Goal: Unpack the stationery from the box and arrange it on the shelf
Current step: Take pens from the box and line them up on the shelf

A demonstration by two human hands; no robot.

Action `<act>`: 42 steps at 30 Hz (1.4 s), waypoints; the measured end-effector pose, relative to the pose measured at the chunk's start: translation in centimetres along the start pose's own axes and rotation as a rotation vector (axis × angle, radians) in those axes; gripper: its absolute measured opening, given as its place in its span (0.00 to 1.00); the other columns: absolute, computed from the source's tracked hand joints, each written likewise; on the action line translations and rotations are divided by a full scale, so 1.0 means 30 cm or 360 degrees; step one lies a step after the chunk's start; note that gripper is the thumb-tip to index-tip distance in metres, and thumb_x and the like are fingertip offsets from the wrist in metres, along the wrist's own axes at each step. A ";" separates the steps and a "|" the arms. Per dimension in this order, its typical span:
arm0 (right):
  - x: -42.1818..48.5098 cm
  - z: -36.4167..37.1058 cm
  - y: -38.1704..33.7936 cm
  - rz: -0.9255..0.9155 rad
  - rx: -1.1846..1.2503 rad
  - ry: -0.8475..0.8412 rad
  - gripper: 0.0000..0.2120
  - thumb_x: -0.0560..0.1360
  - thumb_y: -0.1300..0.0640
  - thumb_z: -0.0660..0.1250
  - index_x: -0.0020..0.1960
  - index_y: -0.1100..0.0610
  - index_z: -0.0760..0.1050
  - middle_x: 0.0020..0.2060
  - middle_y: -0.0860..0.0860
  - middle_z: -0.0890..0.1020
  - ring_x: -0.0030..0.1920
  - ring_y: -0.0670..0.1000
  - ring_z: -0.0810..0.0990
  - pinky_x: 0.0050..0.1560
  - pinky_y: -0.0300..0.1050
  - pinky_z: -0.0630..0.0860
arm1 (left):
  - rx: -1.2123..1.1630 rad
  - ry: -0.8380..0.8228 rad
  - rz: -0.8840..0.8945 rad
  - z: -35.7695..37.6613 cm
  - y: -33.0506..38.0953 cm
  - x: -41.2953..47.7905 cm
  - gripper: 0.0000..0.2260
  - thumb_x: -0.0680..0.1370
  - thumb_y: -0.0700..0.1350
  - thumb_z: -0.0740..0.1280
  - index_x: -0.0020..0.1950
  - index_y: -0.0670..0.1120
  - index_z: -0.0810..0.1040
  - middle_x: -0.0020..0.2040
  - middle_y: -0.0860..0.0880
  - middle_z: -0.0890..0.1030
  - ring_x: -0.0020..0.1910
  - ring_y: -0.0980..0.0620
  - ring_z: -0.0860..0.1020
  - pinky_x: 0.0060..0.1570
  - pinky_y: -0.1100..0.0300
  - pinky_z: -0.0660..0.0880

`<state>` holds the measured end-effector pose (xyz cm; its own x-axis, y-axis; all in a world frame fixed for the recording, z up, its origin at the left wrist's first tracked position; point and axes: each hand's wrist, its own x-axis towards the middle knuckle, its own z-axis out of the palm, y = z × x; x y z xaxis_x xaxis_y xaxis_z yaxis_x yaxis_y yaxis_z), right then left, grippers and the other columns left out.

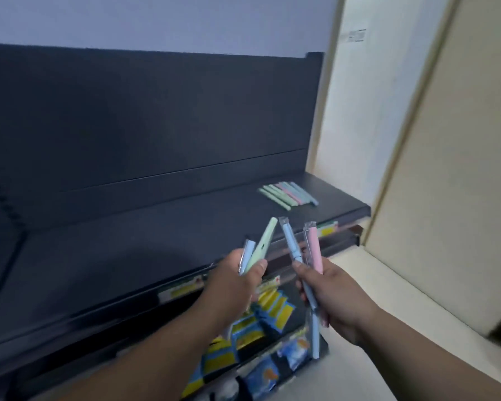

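Nearest, blue and yellow flat packets [272,311] are seen on a lower tier, below both hands. Above them, the left hand [237,282] is clenched around two pens: a mint green plastic pen [262,244], whose long axis is tilted so its free end points far and to the right, and beside it on the left a shorter-showing pale blue pen with a metal clip [247,256], angled the same way. The right hand [327,287] is grasping a light blue wrapped pen [290,244], leaned far and to the left so that its tip nearly meets the green one, and a pink wrapped pen [315,247], held almost upright just right of it. A third pale blue pen [315,337] is seen hanging down below this hand. Further off, a dark grey metal shelf [128,256] is edged with a yellow price-label strip [182,289]. At its far right a row of pastel pens [289,193] is laid flat, side by side, axes running far-left to near-right
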<state>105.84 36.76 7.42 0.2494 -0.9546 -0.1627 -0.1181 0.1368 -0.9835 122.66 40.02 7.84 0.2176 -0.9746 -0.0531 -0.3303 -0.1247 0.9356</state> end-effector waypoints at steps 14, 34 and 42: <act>0.523 -0.244 -0.093 0.0152 0.0043 0.0239 0.14 0.77 0.49 0.66 0.46 0.61 0.74 0.32 0.53 0.77 0.32 0.51 0.73 0.41 0.48 0.73 | 0.0128 -0.0188 -0.0019 0.153 0.131 0.649 0.09 0.80 0.53 0.61 0.53 0.50 0.75 0.44 0.50 0.81 0.32 0.55 0.78 0.30 0.65 0.74; 1.294 -0.525 -0.149 0.0318 -0.0927 -0.0120 0.13 0.78 0.52 0.63 0.45 0.62 0.78 0.30 0.52 0.78 0.29 0.50 0.74 0.28 0.36 0.68 | 0.0794 0.0102 -0.0310 0.263 0.111 1.119 0.09 0.76 0.51 0.63 0.53 0.50 0.73 0.45 0.51 0.78 0.42 0.51 0.80 0.44 0.56 0.76; 1.417 -0.601 -0.104 0.0278 -0.1103 -0.0482 0.16 0.79 0.45 0.60 0.47 0.59 0.73 0.36 0.51 0.76 0.31 0.48 0.75 0.25 0.35 0.68 | 0.0648 0.0311 -0.0429 0.436 0.139 1.175 0.07 0.77 0.49 0.63 0.52 0.49 0.73 0.42 0.49 0.79 0.37 0.52 0.78 0.33 0.62 0.74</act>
<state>99.47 -9.02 4.98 0.4119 -0.8068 -0.4236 -0.7294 -0.0132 -0.6840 116.94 2.73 5.30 0.4983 -0.8500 -0.1708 -0.5610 -0.4662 0.6841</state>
